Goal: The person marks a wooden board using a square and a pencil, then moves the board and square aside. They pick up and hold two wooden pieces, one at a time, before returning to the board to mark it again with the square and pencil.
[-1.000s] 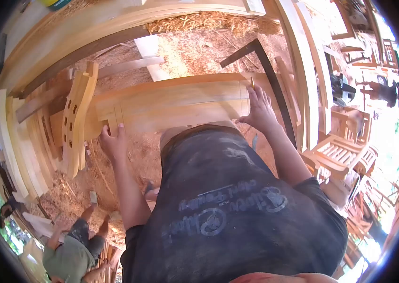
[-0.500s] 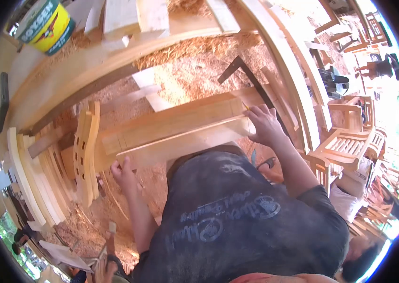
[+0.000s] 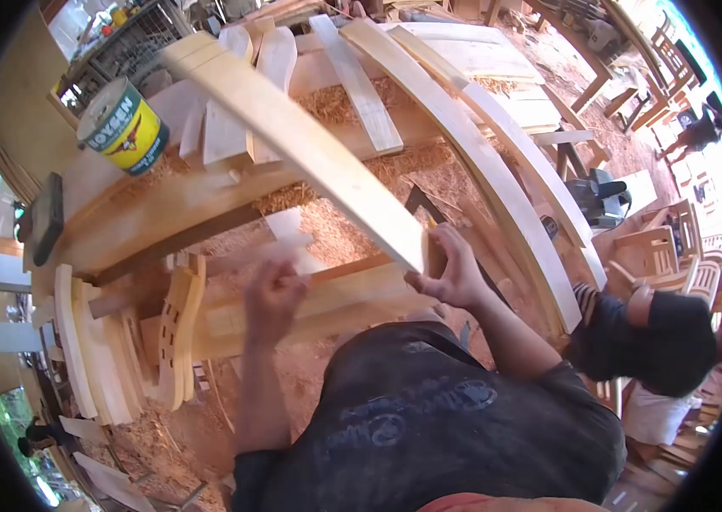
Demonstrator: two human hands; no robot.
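Observation:
My right hand (image 3: 455, 271) grips the near end of a long pale wooden board (image 3: 314, 162), which is raised and slants away to the upper left. A small yellow tip, perhaps a pencil, shows by its fingers. My left hand (image 3: 277, 294) is off the board, in the air to its left, smeared by motion. Beneath the hands lies another wooden board (image 3: 335, 300). A curved, slotted wooden piece (image 3: 177, 328) stands at its left end. Partly hidden behind the raised board is a dark metal square (image 3: 423, 205).
A paint can (image 3: 133, 135) sits on the bench at upper left, near a dark block (image 3: 48, 219). Long curved timbers (image 3: 480, 162) run along the right. Beyond them are a power tool (image 3: 600, 200) and a person in dark clothing (image 3: 664, 341). Wood shavings cover the ground.
The board has been lifted and swung, its far end now up at the upper left. My left hand has let go of it and moved up. A person has appeared at the right.

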